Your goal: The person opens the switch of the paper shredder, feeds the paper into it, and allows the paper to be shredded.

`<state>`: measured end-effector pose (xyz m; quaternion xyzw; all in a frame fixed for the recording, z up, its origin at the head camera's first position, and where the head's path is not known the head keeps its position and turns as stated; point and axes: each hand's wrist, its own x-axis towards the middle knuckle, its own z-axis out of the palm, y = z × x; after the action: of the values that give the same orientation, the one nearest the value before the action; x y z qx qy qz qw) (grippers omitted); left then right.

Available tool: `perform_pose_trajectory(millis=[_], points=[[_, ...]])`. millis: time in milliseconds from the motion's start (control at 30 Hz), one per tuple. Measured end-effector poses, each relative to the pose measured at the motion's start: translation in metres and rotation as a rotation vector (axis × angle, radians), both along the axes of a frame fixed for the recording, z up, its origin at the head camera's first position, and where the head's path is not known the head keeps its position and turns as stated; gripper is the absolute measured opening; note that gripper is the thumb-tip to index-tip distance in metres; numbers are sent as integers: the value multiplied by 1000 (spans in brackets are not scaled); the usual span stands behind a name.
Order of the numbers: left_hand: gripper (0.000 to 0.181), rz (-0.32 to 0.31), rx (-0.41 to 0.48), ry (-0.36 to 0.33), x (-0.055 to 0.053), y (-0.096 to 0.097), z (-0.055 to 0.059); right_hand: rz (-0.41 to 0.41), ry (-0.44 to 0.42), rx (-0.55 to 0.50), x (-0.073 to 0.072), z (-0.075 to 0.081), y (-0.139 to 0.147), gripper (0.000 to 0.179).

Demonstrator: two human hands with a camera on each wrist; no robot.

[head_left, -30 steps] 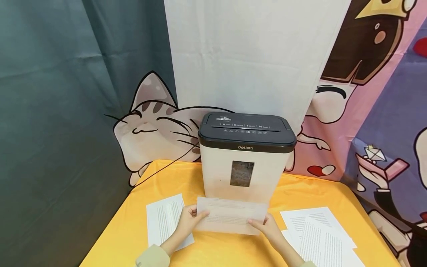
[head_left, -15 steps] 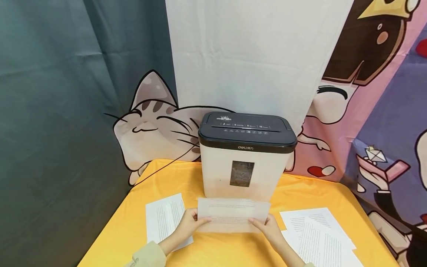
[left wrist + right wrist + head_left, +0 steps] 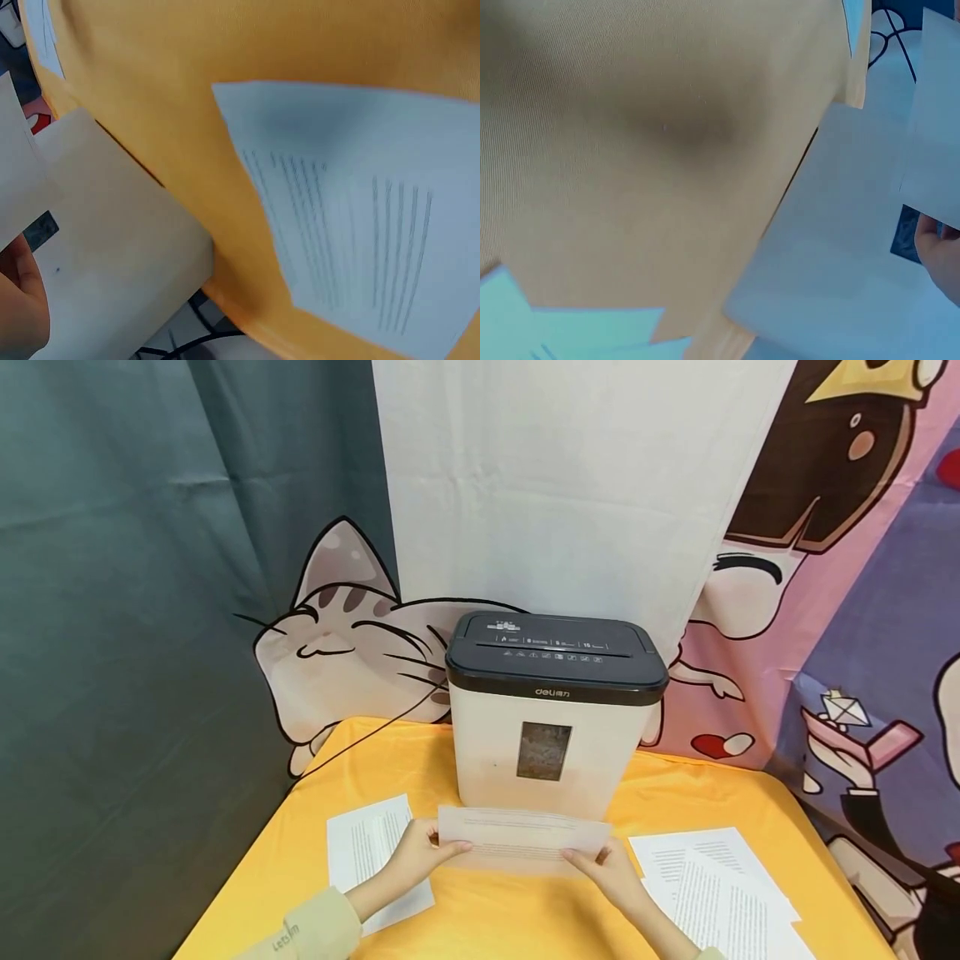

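A printed sheet of paper [image 3: 517,839] is held up in front of the paper shredder [image 3: 547,752]. My left hand [image 3: 422,850] pinches its left edge, thumb on the near face. At the opposite edge my right hand [image 3: 606,870] pinches it the same way. Behind the sheet the white shredder stands upright, its dark top [image 3: 555,656] carrying a long narrow slot. In the left wrist view, part of the left hand [image 3: 22,307] shows beside the raised sheet [image 3: 19,165]. The right wrist view shows the right hand [image 3: 941,259] below the paper [image 3: 937,127].
One printed sheet [image 3: 375,860] lies on the yellow tablecloth [image 3: 480,927] at the left. Several overlapping sheets [image 3: 720,893] lie at the right. A patterned curtain [image 3: 555,485] hangs close behind the shredder, and a dark green one [image 3: 127,652] hangs at the left.
The held sheet has tilted, so its face looks shorter, and its lower edge has risen slightly. Both hands keep their pinch; the left forearm has shifted a little to the left.
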<state>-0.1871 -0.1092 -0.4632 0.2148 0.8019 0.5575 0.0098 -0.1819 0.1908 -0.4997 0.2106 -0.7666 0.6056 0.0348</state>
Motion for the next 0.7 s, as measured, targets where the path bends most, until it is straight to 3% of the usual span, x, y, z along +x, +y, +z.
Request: perform_pose_trajectory(millis=[67,200,300,500,700], points=[[18,0,-37,49,-1,0,5,-37,46,33,2,4,1,19],[16,-2,-98,125,-10,-3,-2,-83,123,108,6,15,4,13],[14,-17,-134,190,-10,-4,5,-101,198,152,10,24,5,11],[13,-89,-157,322,-11,-6,27,-96,398,167,10,41,8,24],[7,-82,-187,414,-16,-4,54,-127,493,200,4,64,14,31]])
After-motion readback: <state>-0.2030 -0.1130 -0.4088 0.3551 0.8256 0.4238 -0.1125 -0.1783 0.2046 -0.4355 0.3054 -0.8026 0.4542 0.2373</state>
